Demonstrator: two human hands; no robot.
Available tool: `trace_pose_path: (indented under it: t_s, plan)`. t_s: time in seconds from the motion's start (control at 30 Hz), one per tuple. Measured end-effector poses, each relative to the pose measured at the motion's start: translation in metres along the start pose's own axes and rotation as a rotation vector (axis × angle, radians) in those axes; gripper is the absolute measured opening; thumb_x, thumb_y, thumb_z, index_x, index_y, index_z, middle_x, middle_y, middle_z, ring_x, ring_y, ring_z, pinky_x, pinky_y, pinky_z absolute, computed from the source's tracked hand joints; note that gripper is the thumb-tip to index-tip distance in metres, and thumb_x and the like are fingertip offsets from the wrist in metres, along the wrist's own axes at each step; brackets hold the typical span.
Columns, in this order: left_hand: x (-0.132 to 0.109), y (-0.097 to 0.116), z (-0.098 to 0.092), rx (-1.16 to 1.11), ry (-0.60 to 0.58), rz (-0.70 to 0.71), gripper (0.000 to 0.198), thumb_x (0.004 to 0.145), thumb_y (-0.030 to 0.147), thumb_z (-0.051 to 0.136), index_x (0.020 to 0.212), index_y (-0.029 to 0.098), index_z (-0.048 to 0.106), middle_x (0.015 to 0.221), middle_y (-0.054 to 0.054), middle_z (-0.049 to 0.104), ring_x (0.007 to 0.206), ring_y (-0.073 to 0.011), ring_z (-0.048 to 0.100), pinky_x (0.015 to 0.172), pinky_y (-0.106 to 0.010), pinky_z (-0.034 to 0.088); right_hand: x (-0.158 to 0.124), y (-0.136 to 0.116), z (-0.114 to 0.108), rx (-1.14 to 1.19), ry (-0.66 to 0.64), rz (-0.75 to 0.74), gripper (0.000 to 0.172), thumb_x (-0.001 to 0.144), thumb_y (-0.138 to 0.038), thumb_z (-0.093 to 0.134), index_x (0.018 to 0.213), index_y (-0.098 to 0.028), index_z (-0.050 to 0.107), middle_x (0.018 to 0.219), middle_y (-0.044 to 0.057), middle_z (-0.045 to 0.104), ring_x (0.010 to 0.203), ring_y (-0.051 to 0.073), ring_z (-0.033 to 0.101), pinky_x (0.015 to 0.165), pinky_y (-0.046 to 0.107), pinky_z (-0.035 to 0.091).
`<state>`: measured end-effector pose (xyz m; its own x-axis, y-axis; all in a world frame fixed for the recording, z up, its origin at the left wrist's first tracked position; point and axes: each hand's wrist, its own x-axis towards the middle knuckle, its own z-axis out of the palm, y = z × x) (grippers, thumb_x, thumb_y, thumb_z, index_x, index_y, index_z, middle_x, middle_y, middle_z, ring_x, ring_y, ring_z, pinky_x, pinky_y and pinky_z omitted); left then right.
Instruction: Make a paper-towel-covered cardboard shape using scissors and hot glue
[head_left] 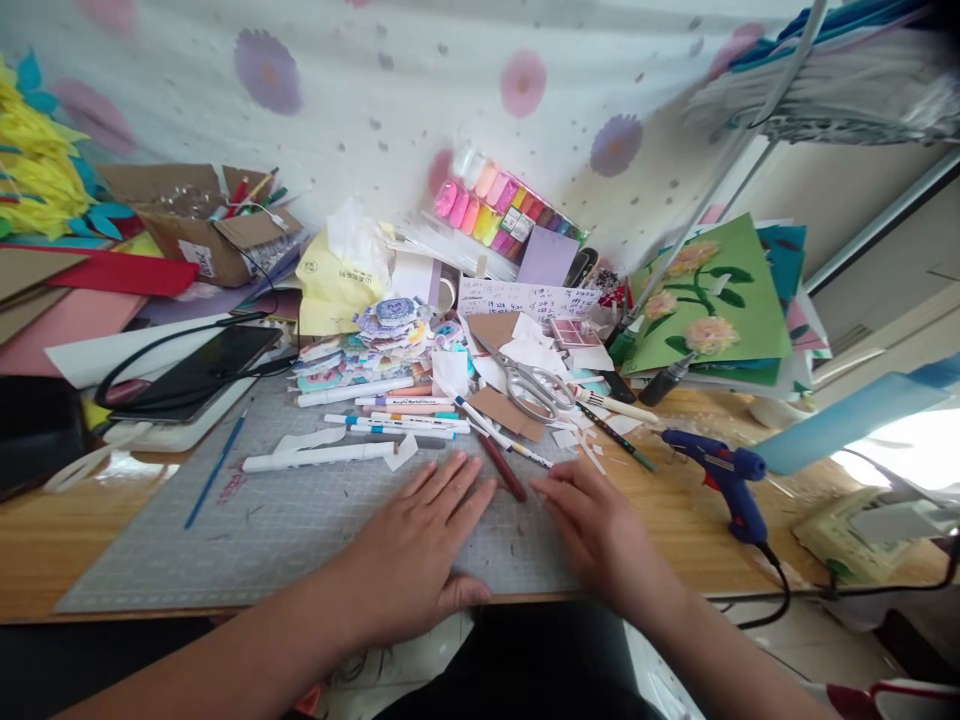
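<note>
My left hand (pixel 420 545) lies flat and open on the grey cutting mat (pixel 247 530), fingers stretched forward, holding nothing. My right hand (pixel 596 525) rests at the mat's right edge with its fingers curled down, fingertips close to a dark red pencil (pixel 504 470) lying between both hands; whether it touches the pencil is unclear. Just beyond the hands lie several markers (pixel 397 420), scissors (pixel 529 385) and brown card scraps (pixel 506 410).
A blue glue gun (pixel 724 475) stands on the wooden desk at right, its cord running off the edge. A green flower card (pixel 705 300), a paint set (pixel 499 210), a cardboard box (pixel 199 230), a tablet (pixel 199 370) and a thin blue brush (pixel 217 465) surround the mat.
</note>
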<state>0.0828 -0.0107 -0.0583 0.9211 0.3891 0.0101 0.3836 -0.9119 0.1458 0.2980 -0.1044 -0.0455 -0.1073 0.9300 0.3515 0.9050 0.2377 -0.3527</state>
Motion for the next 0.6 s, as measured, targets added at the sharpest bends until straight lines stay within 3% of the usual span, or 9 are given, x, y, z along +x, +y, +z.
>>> trace_pose_path:
  t_s: [0.13,0.33,0.47,0.6]
  plan:
    - [0.005,0.002,-0.005,-0.047,-0.033,0.041,0.076,0.083,0.062,0.043,0.144,0.019,0.030,0.154,-0.011,0.024,0.142,-0.0327,0.013,0.111,-0.054,0.019,0.030,0.008,0.002,-0.246,-0.188,0.050,0.029,0.090,-0.013,0.047,0.110,-0.025,0.065,0.090,0.007,0.057,0.084,0.020,0.054,0.077,0.031,0.046]
    - [0.000,-0.001,-0.008,-0.114,0.003,0.125,0.073,0.083,0.060,0.047,0.140,0.016,0.037,0.149,-0.011,0.037,0.139,-0.0315,0.025,0.111,-0.051,0.023,0.058,0.006,0.014,-0.313,-0.227,0.015,0.037,0.090,-0.021,0.051,0.126,-0.028,0.057,0.093,0.008,0.056,0.088,0.023,0.053,0.078,0.032,0.043]
    - [-0.005,-0.001,-0.011,-0.201,-0.010,0.178,0.061,0.086,0.057,0.043,0.138,0.023,0.041,0.146,-0.004,0.043,0.136,-0.0292,0.033,0.112,-0.052,0.024,0.051,0.012,0.013,-0.314,-0.251,0.005,0.040,0.088,-0.014,0.051,0.122,-0.032,0.059,0.092,0.007,0.056,0.084,0.022,0.052,0.077,0.034,0.043]
    - [-0.009,0.001,-0.013,-0.238,-0.002,0.236,0.054,0.088,0.047,0.047,0.136,0.023,0.043,0.145,-0.003,0.045,0.134,-0.0277,0.036,0.112,-0.049,0.029,0.021,0.014,0.000,-0.285,-0.259,0.015,0.039,0.088,-0.010,0.049,0.119,-0.030,0.061,0.091,0.007,0.057,0.086,0.023,0.051,0.077,0.035,0.044]
